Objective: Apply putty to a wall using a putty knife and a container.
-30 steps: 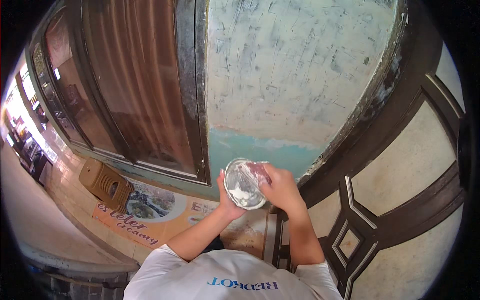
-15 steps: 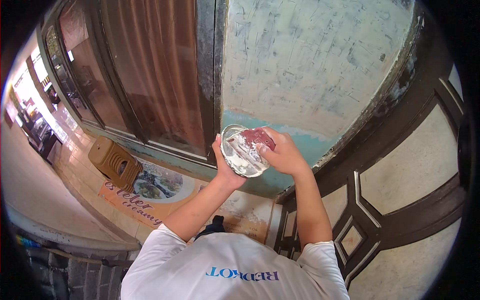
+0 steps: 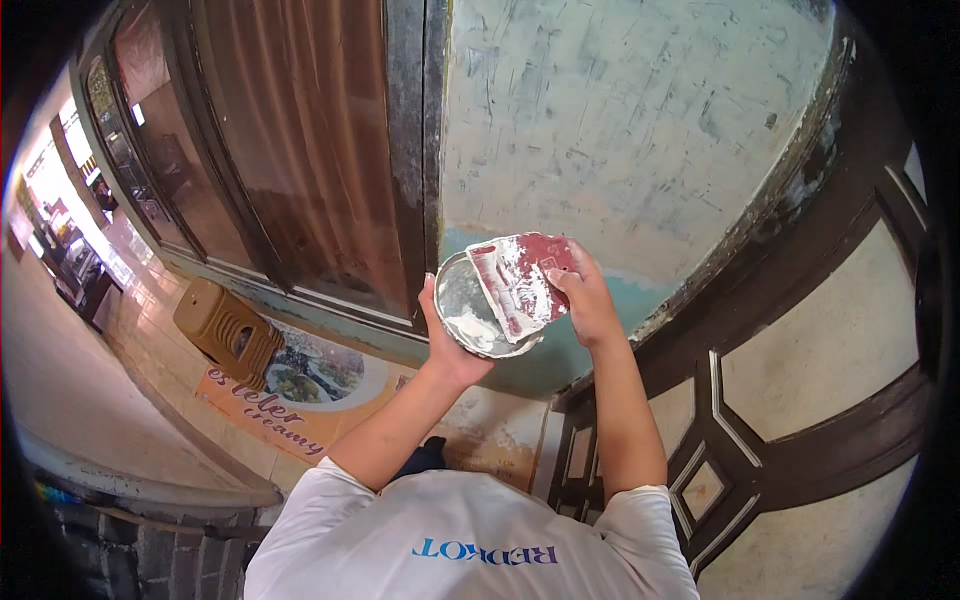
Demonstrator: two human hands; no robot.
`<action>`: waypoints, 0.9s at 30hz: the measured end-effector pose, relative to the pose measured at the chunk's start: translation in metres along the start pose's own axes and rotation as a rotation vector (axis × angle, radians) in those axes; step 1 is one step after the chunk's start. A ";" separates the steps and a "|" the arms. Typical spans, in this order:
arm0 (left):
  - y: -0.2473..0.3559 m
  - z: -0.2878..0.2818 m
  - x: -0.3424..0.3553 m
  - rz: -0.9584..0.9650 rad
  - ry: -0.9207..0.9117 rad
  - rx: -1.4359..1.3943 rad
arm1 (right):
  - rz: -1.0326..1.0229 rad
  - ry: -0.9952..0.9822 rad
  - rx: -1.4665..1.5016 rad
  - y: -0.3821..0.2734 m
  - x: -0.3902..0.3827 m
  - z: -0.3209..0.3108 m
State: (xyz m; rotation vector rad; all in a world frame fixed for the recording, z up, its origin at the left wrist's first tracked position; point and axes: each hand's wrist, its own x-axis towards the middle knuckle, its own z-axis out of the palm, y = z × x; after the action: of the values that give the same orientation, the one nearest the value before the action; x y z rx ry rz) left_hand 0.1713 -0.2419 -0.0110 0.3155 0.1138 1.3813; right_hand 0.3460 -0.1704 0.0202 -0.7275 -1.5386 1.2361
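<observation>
My left hand is wrapped round the side of a round tub, its rim crusted with white paste. A lump of white putty lies low inside it. In my right hand is a dark red, flat putty spreader, thumb on its face and fingers behind. White putty is smeared over the spreader, thickest toward its left edge, which lies over the tub's opening. Beyond my hands stands a wall with patchy pale filler above and turquoise paint below.
Brown stacked plastic stools stand at the left on a printed orange banner on the floor. A dark-framed window with a brown curtain is left of the wall. A dark wooden panelled door is close on my right.
My right hand has turned and lifted the spreader up and to the right, showing more of its putty-covered face. The tub stays nearly in place in my left hand.
</observation>
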 end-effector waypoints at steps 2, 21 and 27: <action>0.019 0.001 0.010 0.007 -0.038 -0.051 | -0.076 -0.027 0.001 -0.025 0.011 0.015; 0.231 0.012 0.160 -0.044 -0.120 -0.068 | -0.273 -0.170 0.201 -0.049 0.196 0.087; 0.249 0.009 0.188 -0.101 -0.134 -0.056 | -0.281 0.109 -0.078 -0.076 0.235 0.100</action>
State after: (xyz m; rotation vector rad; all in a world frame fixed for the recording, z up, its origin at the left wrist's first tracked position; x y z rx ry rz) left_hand -0.0259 -0.0215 0.0883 0.3503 -0.0199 1.2572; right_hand 0.1847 -0.0191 0.1691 -0.5947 -1.5455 0.9185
